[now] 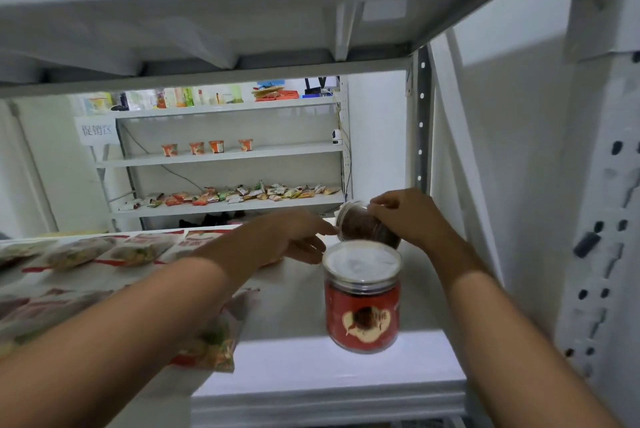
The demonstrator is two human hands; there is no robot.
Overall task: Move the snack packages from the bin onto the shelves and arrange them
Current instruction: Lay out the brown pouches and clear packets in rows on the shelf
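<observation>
Looking at how the stocking stood, I'd call it mostly done but not finished. The left part of the shelf (346, 358) was already covered with snack packages (104, 254) laid flat in rows, and one loose packet (214, 348) hung over the front lip, so that one probably needed squaring up. On the right side a red-label jar (362, 306) stood upright near the front. Behind it was a tilted jar (363, 227), leaning with its lid toward the left and not yet set down. The right hand (408, 216) was curled over the top of that tilted jar, gripping it. The left hand (294, 237) was open, fingers stretched out with the tips right at the jar's lid end, more steadying than holding as far as I could tell. The bin wasn't in the shot, so no idea how much was left to bring over.

Room-wise it was kind of tight. The upper shelf (242, 29) sat low overhead, and the perforated post (595, 220) and side wall boxed in the right. The open patch of shelf was the strip around and behind the red-label jar, between the packages and the wall. My guess is the tilted jar would go upright just behind the other one, and the risk was bumping the front jar toward the edge while pulling the arms out.
</observation>
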